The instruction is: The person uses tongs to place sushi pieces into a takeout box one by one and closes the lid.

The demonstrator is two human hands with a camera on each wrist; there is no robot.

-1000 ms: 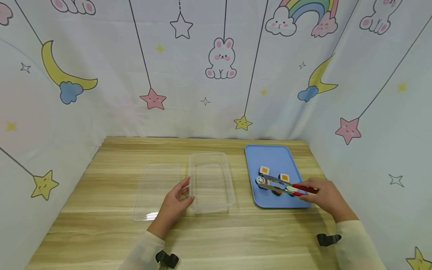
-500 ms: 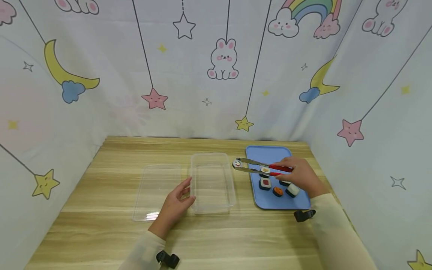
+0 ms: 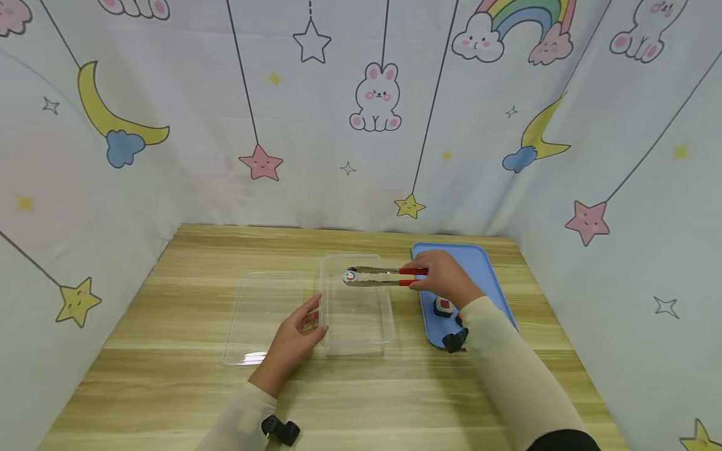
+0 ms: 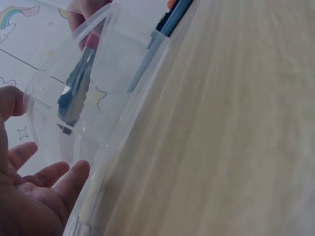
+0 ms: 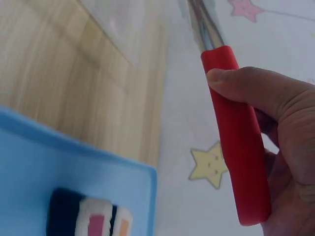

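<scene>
My right hand (image 3: 445, 277) grips the red handles of metal tongs (image 3: 413, 272). Their tips hold a small round sushi roll (image 3: 350, 275) with a face on it, over the far half of the clear plastic container (image 3: 389, 322). In the right wrist view, a thumb presses along the red handle (image 5: 236, 132). My left hand (image 3: 290, 341) rests at the container's left side, fingers extended and loosely spread. The left wrist view shows those fingertips (image 4: 78, 172) against the container wall, with the tongs seen through the plastic.
On the right lies a blue tray (image 3: 465, 255) bearing a sushi piece with a red centre (image 3: 444, 305); my right arm hides other parts of it. A clear flat lid (image 3: 265, 313) lies left of the container on the wooden table (image 3: 350, 401). Patterned curtains (image 3: 316, 125) enclose the table.
My right hand has lifted the round sushi roll off the tray with the tongs and carried it left over the container. The left hand has stayed by the container.
</scene>
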